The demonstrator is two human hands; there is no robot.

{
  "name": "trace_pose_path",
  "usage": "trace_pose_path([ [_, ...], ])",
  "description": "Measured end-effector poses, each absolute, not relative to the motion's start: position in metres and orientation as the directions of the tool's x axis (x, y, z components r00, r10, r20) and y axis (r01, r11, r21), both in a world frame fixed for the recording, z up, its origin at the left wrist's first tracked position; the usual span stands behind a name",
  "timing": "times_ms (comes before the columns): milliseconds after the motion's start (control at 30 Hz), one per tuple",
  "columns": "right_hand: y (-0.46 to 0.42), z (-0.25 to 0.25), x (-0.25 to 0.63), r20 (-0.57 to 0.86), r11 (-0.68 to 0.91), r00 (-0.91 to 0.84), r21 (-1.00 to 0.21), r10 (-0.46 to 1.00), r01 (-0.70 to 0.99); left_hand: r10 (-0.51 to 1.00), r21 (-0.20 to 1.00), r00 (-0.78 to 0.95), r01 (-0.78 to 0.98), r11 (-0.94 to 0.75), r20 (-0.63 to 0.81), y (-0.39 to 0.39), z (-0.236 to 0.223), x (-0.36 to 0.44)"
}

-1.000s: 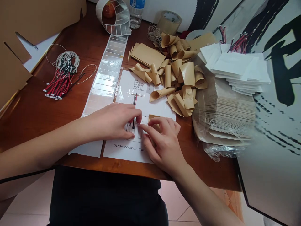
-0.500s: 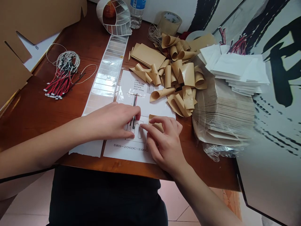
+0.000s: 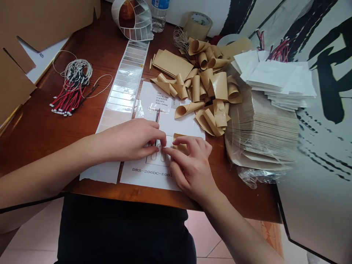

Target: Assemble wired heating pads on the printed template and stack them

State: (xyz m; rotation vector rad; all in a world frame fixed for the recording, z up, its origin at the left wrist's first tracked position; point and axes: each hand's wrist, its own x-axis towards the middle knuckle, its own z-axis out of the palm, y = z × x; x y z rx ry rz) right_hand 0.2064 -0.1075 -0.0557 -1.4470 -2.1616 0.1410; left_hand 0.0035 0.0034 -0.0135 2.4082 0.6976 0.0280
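Head view. The wire lead, thin dark and red strands, is lying on the printed template sheet at the centre of the frame. Its upper end is sitting at a strip of clear tape; its lower part is disappearing behind your left fingers. Your left hand is arching over it, thumb and index tips standing close together above the outlined slots. Whether they are pinching the strands I cannot tell; the fingers are hiding the contact. Your right hand, right of centre, is resting with fingers loosely parted, no grip showing, index tip pointing towards the left fingertips. A brown paper piece is lying partly hidden behind its knuckles.

Handling, judged by eye: you are probably working with something very light and limp, bending sideways under a push, its coating perhaps a little slick. The wire ends are likely being the fragile points. A fingertip pinch along the middle of the strands is looking safer than tugging near the tape. At left, the bundle of red and black leads is lying tangled; single leads are probably snagging there.
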Motion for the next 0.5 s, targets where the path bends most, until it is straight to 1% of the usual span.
trace_pose_path([
  [200, -0.1083, -0.0546, 0.2048, 0.395, 0.399, -0.235, -0.408, 0.888, 0.821, 0.502, 0.558, 0.851, 0.495, -0.666, -0.156, 0.0021, -0.016, 0.0041],
  [333, -0.1086, -0.0547, 0.2046, 0.396, 0.389, -0.221, -0.416, 0.891, 0.822, 0.5, 0.545, 0.861, 0.467, -0.696, -0.099, 0.0037, -0.0182, 0.0025],
  [500, -0.1085, -0.0544, 0.205, 0.401, 0.399, -0.226, -0.426, 0.888, 0.812, 0.451, 0.47, 0.892, 0.408, -0.783, -0.024, 0.0071, -0.0209, -0.0002],
])
